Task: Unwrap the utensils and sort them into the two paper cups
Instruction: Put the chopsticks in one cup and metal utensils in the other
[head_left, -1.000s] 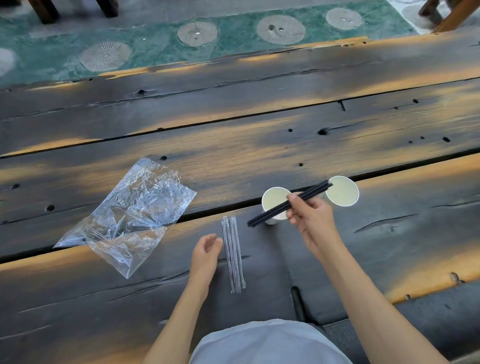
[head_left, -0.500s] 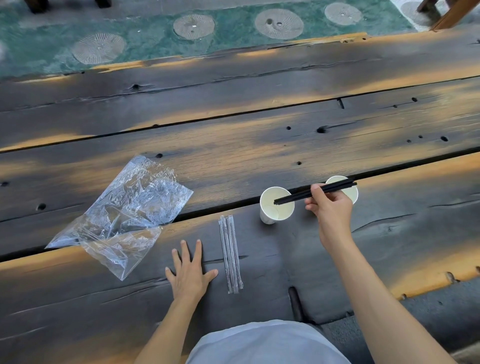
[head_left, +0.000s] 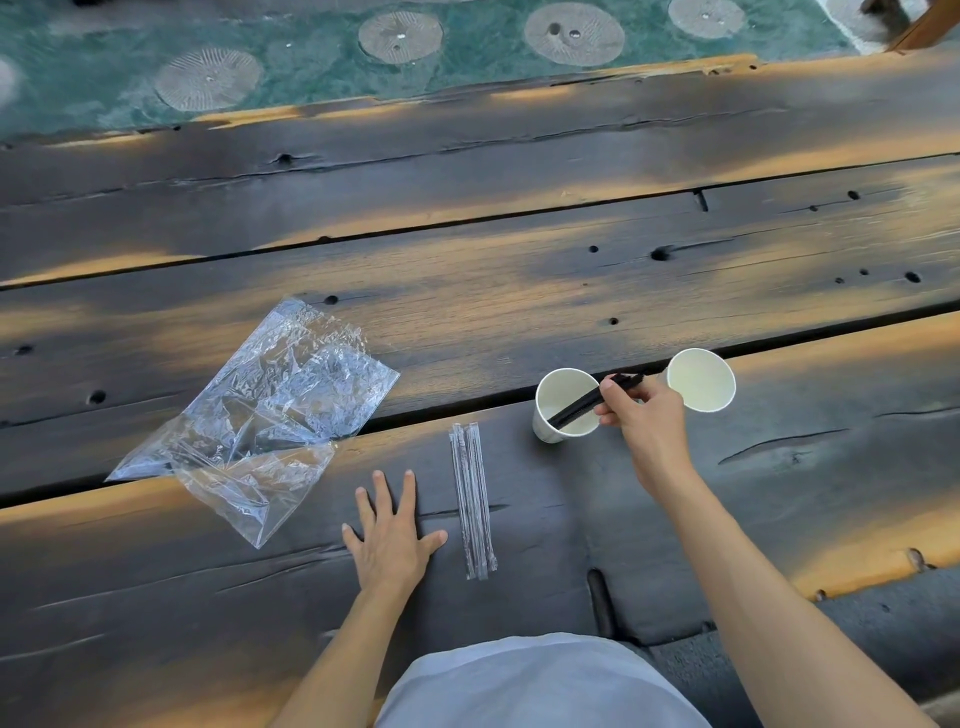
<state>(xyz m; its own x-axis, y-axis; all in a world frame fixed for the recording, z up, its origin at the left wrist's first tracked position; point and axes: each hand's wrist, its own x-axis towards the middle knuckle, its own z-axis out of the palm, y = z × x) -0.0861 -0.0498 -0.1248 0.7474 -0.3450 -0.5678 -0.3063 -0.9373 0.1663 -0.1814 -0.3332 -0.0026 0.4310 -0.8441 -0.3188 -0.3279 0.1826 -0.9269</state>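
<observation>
Two white paper cups stand on the dark wooden table: the left cup (head_left: 558, 415) and the right cup (head_left: 701, 379). My right hand (head_left: 647, 421) pinches black chopsticks (head_left: 587, 402) near their top, and their lower ends dip into the left cup at a slant. My left hand (head_left: 392, 535) lies flat on the table, fingers spread, holding nothing. Just right of it lie thin utensils in clear wrappers (head_left: 472, 499), side by side and pointing away from me.
A crumpled clear plastic bag (head_left: 260, 415) lies to the left across a gap between planks. The table's far edge (head_left: 467, 96) borders green flooring with round stones. My light shirt shows at the bottom.
My right hand has swung the chopsticks from level above the cups down into the left cup. My left hand went from half-curled to flat on the table.
</observation>
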